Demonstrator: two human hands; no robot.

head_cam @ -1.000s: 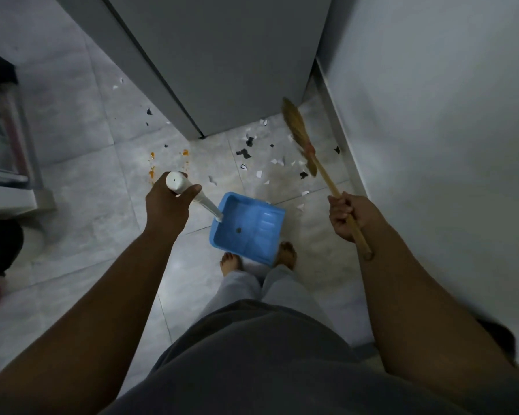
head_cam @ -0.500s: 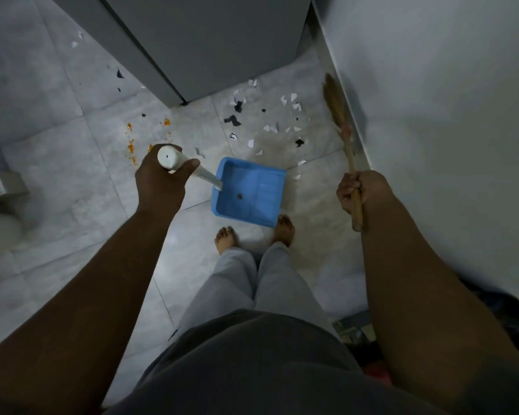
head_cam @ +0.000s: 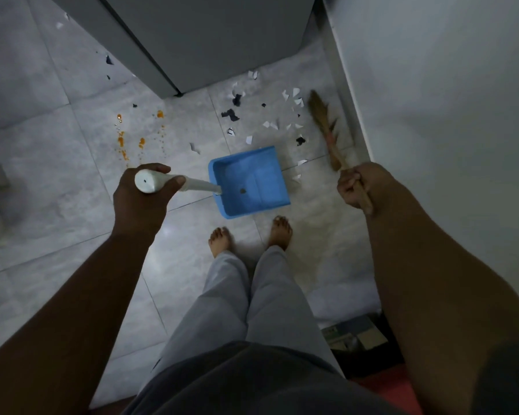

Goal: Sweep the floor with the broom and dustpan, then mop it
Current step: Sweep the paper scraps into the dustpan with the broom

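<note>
Dustpan (head_cam: 252, 181), one, in left hand (head_cam: 141, 199); broom (head_cam: 324, 118), one, in right hand (head_cam: 352, 187).

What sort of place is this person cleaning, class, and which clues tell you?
Probably a home kitchen corner, though not certain: a grey tiled floor, a tall grey fridge-like unit standing by a white wall, and orange food-like splashes on the tiles.

Tall grey cabinet (head_cam: 210, 40) at top centre. White wall (head_cam: 447, 85) along right, pale skirting (head_cam: 340, 85) at base. Flat boxes (head_cam: 354, 333), red item (head_cam: 384, 390) bottom right, by wall.
</note>
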